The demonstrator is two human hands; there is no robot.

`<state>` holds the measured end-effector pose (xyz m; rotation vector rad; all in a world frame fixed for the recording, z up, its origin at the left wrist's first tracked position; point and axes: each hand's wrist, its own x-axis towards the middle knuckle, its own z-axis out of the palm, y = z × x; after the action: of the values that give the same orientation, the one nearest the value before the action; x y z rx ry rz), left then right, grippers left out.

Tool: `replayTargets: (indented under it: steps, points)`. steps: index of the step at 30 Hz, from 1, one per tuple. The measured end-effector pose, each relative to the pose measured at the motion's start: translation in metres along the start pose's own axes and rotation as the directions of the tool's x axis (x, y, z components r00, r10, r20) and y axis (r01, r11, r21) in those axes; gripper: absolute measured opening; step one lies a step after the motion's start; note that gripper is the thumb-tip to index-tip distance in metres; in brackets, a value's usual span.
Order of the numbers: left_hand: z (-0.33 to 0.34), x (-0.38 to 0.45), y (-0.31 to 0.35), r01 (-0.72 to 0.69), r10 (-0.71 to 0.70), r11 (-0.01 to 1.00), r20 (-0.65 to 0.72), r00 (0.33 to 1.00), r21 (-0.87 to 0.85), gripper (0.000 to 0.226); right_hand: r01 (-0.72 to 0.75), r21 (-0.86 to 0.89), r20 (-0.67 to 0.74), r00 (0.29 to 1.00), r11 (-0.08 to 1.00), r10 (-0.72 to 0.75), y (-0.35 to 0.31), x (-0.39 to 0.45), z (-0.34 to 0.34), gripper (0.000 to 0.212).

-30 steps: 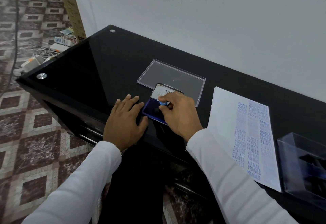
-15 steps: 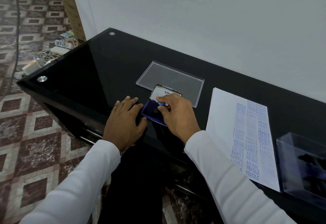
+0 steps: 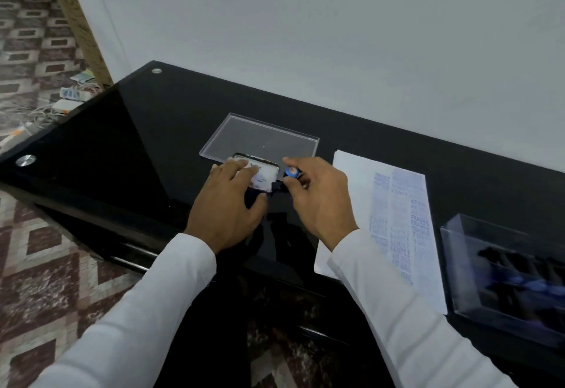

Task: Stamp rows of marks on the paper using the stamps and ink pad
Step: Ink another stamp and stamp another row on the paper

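The ink pad (image 3: 265,174) lies on the black table (image 3: 128,155), and only its white-labelled lid shows. My left hand (image 3: 227,207) covers it, fingers lying across the lid and thumb at the near edge. My right hand (image 3: 319,201) pinches a small stamp (image 3: 289,172) with a blue top and black body, just right of the pad and off the table. The white paper (image 3: 354,179) lies to the right, with columns of blue stamped words down its middle.
A clear plastic lid (image 3: 260,138) lies flat behind the ink pad. A clear box (image 3: 458,253) holding several dark stamps stands at the right, by the paper's near corner. The table's near edge runs under my wrists. A wall rises behind the table.
My right hand has lifted the stamp off the pad and moved it right. My left hand has moved from beside the pad onto its lid, and the blue pad surface no longer shows.
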<state>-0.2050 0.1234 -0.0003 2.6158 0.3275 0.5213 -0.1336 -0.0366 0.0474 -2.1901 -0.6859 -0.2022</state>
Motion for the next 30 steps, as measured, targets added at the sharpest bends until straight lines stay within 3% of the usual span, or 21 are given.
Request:
replayTargets:
  steps: [11,30]
  points:
    - [0.059,0.043,0.085,-0.104,0.113,0.992,0.135,0.984,-0.071,0.054,-0.230,-0.122,-0.089,0.972,0.966,0.220,0.077,0.011,-0.080,0.028]
    - [0.142,0.113,0.136,-0.141,0.166,0.984,0.279,0.946,-0.105,0.054,-0.308,-0.200,-0.114,0.950,0.930,0.291,0.162,0.068,-0.114,0.031]
